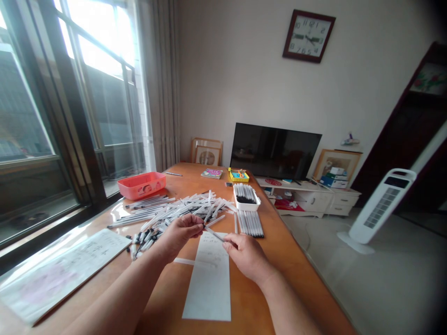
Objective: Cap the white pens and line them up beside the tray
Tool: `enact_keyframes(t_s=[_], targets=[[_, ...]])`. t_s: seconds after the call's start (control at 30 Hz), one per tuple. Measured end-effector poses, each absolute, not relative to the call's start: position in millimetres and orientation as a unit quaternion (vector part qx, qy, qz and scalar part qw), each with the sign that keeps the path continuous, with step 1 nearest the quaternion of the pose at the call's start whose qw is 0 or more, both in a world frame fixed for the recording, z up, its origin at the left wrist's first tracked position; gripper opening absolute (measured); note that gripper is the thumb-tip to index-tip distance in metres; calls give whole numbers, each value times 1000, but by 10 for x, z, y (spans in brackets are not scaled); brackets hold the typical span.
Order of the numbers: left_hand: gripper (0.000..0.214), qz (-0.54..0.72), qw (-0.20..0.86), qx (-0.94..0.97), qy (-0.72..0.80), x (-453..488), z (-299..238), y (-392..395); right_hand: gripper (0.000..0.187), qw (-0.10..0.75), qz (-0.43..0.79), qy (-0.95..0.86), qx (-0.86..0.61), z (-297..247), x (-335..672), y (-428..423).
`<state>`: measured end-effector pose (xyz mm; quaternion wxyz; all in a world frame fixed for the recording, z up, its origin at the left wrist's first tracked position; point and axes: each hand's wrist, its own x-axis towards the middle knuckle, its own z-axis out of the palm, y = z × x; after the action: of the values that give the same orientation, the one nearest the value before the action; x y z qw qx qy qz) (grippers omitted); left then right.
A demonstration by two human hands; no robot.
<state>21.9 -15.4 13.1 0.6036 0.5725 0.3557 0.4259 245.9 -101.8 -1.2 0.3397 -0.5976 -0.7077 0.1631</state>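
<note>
A slim pen (213,233) with a pale, see-through barrel spans the gap between my hands, above a white paper strip (206,298). My left hand (185,232) is closed in a pinch at its far end, where something small and dark shows at the fingertips. My right hand (246,256) grips the near end of the barrel between thumb and fingers. Beyond my left hand spreads a loose heap of pen barrels (188,207), with black and white caps (145,239) beside my left forearm. A row of black-ended pens (250,224) lies past my right hand.
A white box (247,204) of upright pens stands behind the row. A red plastic basket (141,185) sits at the left edge. Papers on a board (63,274) lie at front left. Farther back are a booklet (211,173) and a yellow box (239,175). The table's right edge runs close to my right arm.
</note>
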Motion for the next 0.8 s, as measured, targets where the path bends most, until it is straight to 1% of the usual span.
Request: enact_keyframes(t_s=[0.3,0.43,0.6,0.73,0.8], targets=[[27,424,601,581,348,226,-7,-60,24,342,167,-712,-590,-39,2463,-997],[25,420,610,587,328,224,-28,-53,22,386,207,-691,-575,-87,2459,-973],[27,428,641,559,306,208,3,-84,23,458,308,-634,-542,-117,2450,-922],[36,430,666,519,320,218,44,-133,28,481,347,-617,-517,-96,2444,-910],[37,430,655,517,344,231,59,-160,28,481,347,-620,-513,-92,2436,-913]])
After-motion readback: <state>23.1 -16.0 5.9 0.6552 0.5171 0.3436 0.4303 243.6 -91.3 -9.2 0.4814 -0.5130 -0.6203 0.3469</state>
